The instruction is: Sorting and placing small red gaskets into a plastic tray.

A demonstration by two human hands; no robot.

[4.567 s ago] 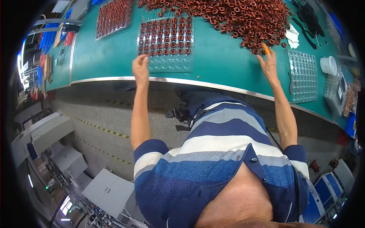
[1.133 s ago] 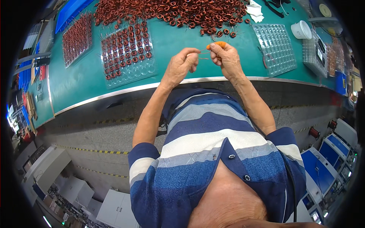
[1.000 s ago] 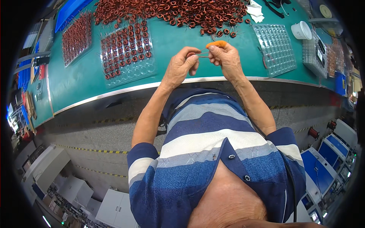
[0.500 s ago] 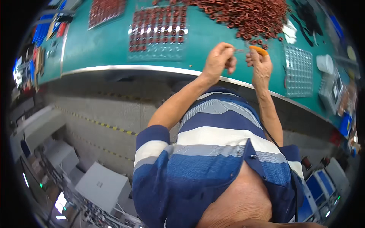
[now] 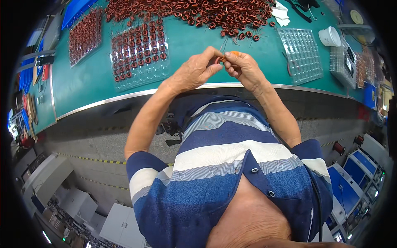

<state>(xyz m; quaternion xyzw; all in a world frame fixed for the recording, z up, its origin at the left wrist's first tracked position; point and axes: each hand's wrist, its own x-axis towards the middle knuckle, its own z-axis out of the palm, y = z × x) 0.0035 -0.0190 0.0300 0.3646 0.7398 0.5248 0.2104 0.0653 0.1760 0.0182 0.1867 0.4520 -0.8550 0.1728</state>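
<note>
Across the lower middle of my view spreads the wearer's striped shirt (image 5: 231,144), and above it the green table (image 5: 89,82) bends from edge to edge. A pile of red-brown coils (image 5: 194,10) covers the table's top centre. Three clear trays come next in size: the half-empty one at right (image 5: 302,58) shows bare pockets, the middle tray (image 5: 144,79) left of centre is mostly filled, with just three coils in its last started row, and the left tray (image 5: 74,65) at upper left is packed. I see both hands meet near the frame's centre, just above the table's front edge; half a second ago a gap lay between them, bridged by thin wire. The left hand (image 5: 194,71) has thumb and forefinger closed on a single coil (image 5: 218,60); the right hand (image 5: 245,69) pinches it from the other side, though whether by its body or its wire I can't tell. A white tub (image 5: 329,36) sits at upper right. Smallest of all, an orange finger cover (image 5: 234,53) caps the right forefinger, and pale wire ends (image 5: 224,44) now point upward, where earlier the wire ran sideways between the hands.
</note>
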